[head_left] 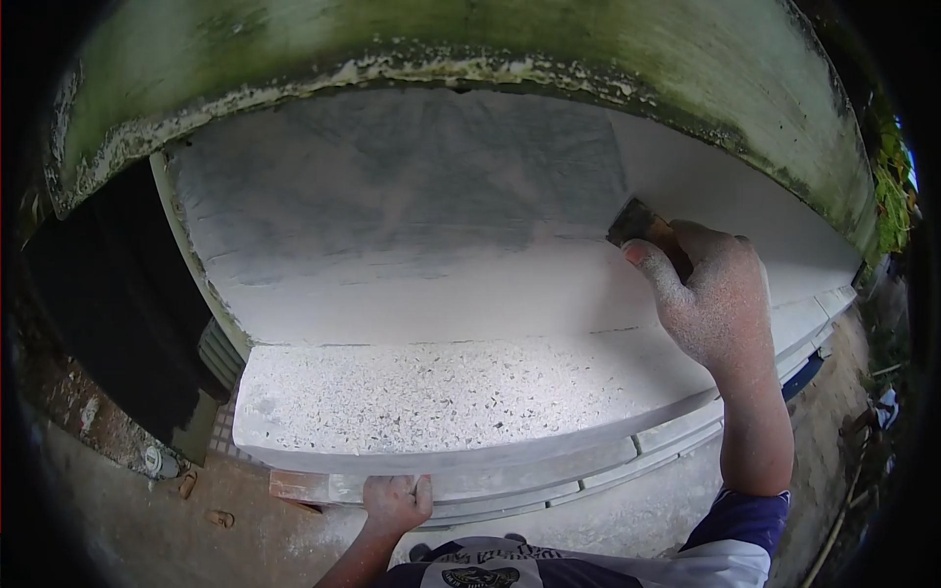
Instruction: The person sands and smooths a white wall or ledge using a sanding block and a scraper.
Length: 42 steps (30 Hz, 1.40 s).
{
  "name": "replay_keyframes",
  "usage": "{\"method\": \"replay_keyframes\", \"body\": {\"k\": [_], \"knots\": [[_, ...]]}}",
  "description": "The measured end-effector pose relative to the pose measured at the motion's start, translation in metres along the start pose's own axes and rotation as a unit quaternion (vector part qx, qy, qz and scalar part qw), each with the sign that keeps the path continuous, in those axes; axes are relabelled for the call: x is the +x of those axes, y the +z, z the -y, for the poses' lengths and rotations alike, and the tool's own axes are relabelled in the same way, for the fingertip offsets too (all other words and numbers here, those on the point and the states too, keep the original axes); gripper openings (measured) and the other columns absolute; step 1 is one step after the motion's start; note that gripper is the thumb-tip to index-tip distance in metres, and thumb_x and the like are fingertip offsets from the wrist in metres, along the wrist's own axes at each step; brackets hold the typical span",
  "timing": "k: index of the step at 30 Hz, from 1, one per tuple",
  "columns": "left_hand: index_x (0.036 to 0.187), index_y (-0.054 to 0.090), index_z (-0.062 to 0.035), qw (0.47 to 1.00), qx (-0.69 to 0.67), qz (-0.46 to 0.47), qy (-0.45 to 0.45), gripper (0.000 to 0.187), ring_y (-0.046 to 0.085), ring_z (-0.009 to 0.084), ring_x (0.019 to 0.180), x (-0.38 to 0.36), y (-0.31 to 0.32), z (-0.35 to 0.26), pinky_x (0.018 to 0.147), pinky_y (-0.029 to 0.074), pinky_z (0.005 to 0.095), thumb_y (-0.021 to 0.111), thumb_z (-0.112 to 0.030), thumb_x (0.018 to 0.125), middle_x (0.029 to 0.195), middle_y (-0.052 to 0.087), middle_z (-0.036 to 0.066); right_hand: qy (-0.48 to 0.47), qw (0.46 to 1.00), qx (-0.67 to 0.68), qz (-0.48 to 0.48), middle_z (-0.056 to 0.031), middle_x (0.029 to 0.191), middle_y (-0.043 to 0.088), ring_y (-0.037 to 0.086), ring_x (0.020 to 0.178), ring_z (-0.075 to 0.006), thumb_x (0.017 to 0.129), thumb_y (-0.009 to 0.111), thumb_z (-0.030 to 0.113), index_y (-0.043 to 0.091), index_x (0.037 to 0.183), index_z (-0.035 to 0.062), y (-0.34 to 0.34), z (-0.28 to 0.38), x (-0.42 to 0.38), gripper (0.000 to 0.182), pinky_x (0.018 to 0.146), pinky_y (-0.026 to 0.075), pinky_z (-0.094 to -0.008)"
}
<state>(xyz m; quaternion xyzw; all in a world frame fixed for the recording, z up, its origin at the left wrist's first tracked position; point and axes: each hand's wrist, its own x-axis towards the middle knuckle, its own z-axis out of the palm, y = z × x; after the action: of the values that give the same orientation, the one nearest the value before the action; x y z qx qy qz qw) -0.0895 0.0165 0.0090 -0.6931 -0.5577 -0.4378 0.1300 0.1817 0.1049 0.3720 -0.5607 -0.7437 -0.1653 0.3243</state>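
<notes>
My right hand (720,294), coated in white dust, is closed round the wooden handle of a scraper (632,223). Its wide dark blade lies against the wall (412,196), at the right border of a grey, scraped-looking patch; paler surface surrounds that patch. Below the wall juts a white ledge (294,392), strewn with small flakes (461,392). My left hand (394,502), dusty too, is low at the ledge's front edge with curled fingers and the thumb upward. Whatever those fingers hold, if anything, is hidden.
A curved, mossy green concrete overhang (441,39) with a peeling lower edge arches above the wall. At left is a dark opening (108,284). Pale stepped slabs (588,470) run beneath the ledge. Broken brick bits (220,517) lie on the ground, and plants (892,186) grow at right.
</notes>
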Motion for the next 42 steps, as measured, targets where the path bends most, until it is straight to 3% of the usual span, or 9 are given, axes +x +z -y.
{"method": "replay_keyframes", "body": {"k": [10, 14, 18, 19, 26, 29, 33, 36, 42], "knots": [[0.075, 0.059, -0.0042, 1.0, -0.013, 0.003, -0.01, 0.015, 0.059, 0.0386, 0.054, -0.002, -0.002, -0.004, 0.053, 0.046, 0.0491, 0.072, -0.011, 0.078, 0.063, 0.059, 0.015, -0.008, 0.999, -0.018, 0.026, -0.0154, 0.065, 0.067, 0.069, 0.066, -0.0327, 0.094, 0.06, 0.051, 0.074, 0.079, 0.0052, -0.004, -0.003, 0.001, 0.05, 0.069, 0.057, -0.044], [0.075, 0.059, -0.0042, 1.0, 0.002, 0.028, -0.003, 0.015, 0.059, 0.038, 0.053, -0.006, 0.0, 0.0, 0.052, 0.046, 0.0484, 0.072, -0.011, 0.078, 0.063, 0.059, 0.015, -0.049, 0.999, -0.009, 0.003, -0.0155, 0.066, 0.068, 0.07, 0.066, -0.032, 0.093, 0.064, 0.047, 0.075, 0.082, 0.0033, 0.005, 0.023, 0.002, 0.046, 0.069, 0.056, -0.0434], [0.075, 0.059, -0.0037, 1.0, -0.011, 0.019, -0.004, 0.015, 0.059, 0.038, 0.052, -0.004, -0.003, -0.003, 0.052, 0.046, 0.0479, 0.072, -0.011, 0.078, 0.063, 0.059, 0.015, 0.009, 0.997, -0.047, 0.064, -0.0157, 0.066, 0.068, 0.07, 0.065, -0.0316, 0.094, 0.061, 0.051, 0.076, 0.084, 0.0065, -0.009, 0.021, 0.0, 0.048, 0.068, 0.056, -0.0436], [0.075, 0.059, -0.0037, 1.0, -0.009, 0.015, 0.0, 0.015, 0.058, 0.0379, 0.051, -0.004, -0.002, -0.003, 0.052, 0.046, 0.0477, 0.072, -0.011, 0.078, 0.063, 0.059, 0.015, -0.026, 0.999, -0.029, 0.018, -0.0152, 0.066, 0.068, 0.069, 0.065, -0.032, 0.095, 0.06, 0.05, 0.076, 0.085, 0.0073, -0.003, 0.01, 0.001, 0.047, 0.067, 0.056, -0.044], [0.074, 0.059, -0.0048, 1.0, -0.01, 0.016, 0.001, 0.016, 0.058, 0.037, 0.051, 0.003, -0.006, -0.006, 0.05, 0.046, 0.0471, 0.072, -0.012, 0.077, 0.061, 0.058, 0.015, -0.103, 0.994, -0.032, 0.038, -0.0152, 0.065, 0.068, 0.071, 0.064, -0.0328, 0.095, 0.061, 0.047, 0.076, 0.086, 0.0049, 0.014, 0.054, -0.001, 0.045, 0.067, 0.057, -0.0444], [0.077, 0.068, -0.0106, 0.999, 0.015, 0.029, -0.026, 0.008, 0.062, 0.0322, 0.057, -0.005, -0.001, 0.0, 0.052, 0.049, 0.0442, 0.071, -0.018, 0.076, 0.07, 0.064, 0.009, -0.024, 0.996, -0.054, 0.064, -0.0141, 0.064, 0.068, 0.07, 0.063, -0.0317, 0.094, 0.064, 0.046, 0.076, 0.086, 0.0051, -0.002, 0.043, -0.004, 0.043, 0.065, 0.056, -0.0429], [0.081, 0.068, -0.0079, 1.0, 0.005, -0.011, 0.004, 0.012, 0.061, 0.0327, 0.056, 0.0, 0.0, 0.001, 0.053, 0.049, 0.0444, 0.071, -0.017, 0.076, 0.071, 0.064, 0.011, 0.001, 1.0, 0.017, 0.012, -0.0187, 0.067, 0.067, 0.066, 0.061, -0.0333, 0.089, 0.07, 0.035, 0.075, 0.087, 0.0006, 0.002, 0.024, -0.003, 0.035, 0.063, 0.051, -0.0419], [0.086, 0.065, -0.0029, 1.0, 0.006, 0.007, 0.01, 0.016, 0.06, 0.0345, 0.055, -0.003, -0.003, -0.003, 0.053, 0.047, 0.0459, 0.071, -0.015, 0.076, 0.07, 0.062, 0.014, -0.028, 0.998, -0.064, 0.0, -0.0154, 0.064, 0.067, 0.069, 0.061, -0.0315, 0.093, 0.066, 0.047, 0.075, 0.084, 0.0048, 0.005, 0.033, -0.005, 0.044, 0.063, 0.055, -0.0431], [0.082, 0.062, -0.0034, 1.0, -0.002, 0.016, 0.001, 0.014, 0.059, 0.0362, 0.053, 0.008, -0.004, -0.004, 0.051, 0.046, 0.0467, 0.072, -0.012, 0.077, 0.065, 0.06, 0.014, -0.008, 0.999, -0.03, 0.004, -0.0171, 0.062, 0.066, 0.069, 0.061, -0.0349, 0.094, 0.064, 0.05, 0.074, 0.081, 0.0028, 0.004, 0.024, -0.006, 0.049, 0.063, 0.055, -0.0447]]}}
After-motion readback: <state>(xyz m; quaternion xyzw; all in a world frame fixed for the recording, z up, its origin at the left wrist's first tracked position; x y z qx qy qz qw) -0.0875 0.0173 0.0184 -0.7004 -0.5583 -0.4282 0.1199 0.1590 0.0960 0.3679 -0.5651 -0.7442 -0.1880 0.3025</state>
